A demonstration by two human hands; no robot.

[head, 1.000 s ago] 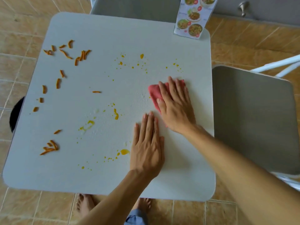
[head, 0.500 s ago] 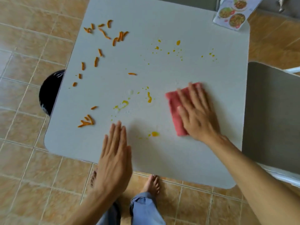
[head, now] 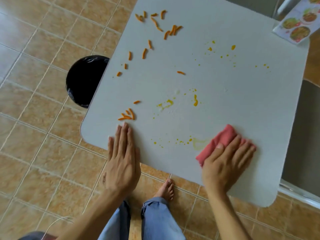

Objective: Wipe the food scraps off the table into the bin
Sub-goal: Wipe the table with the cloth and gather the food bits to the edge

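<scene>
My right hand (head: 226,161) presses a folded pink cloth (head: 218,142) flat on the grey table (head: 233,104) near its front edge. A smeared yellow sauce trail (head: 199,143) lies just left of the cloth. My left hand (head: 122,161) rests flat with fingers together over the table's front-left edge, fingertips just below a small pile of orange food scraps (head: 127,115). Several more orange scraps (head: 155,26) are scattered along the table's left side. Yellow sauce drops (head: 195,101) dot the middle. A black-lined bin (head: 84,80) stands on the floor, partly hidden under the left table edge.
A picture menu card (head: 297,25) stands at the table's far right corner. A grey chair seat (head: 304,135) sits beside the table's right edge. Tiled floor (head: 43,135) surrounds the table; my bare foot (head: 165,188) and blue trouser legs are below the front edge.
My right hand dragged the cloth toward the front edge, smearing a sauce drop. My left hand slid left to the front-left corner. The view swung left, showing more of the bin.
</scene>
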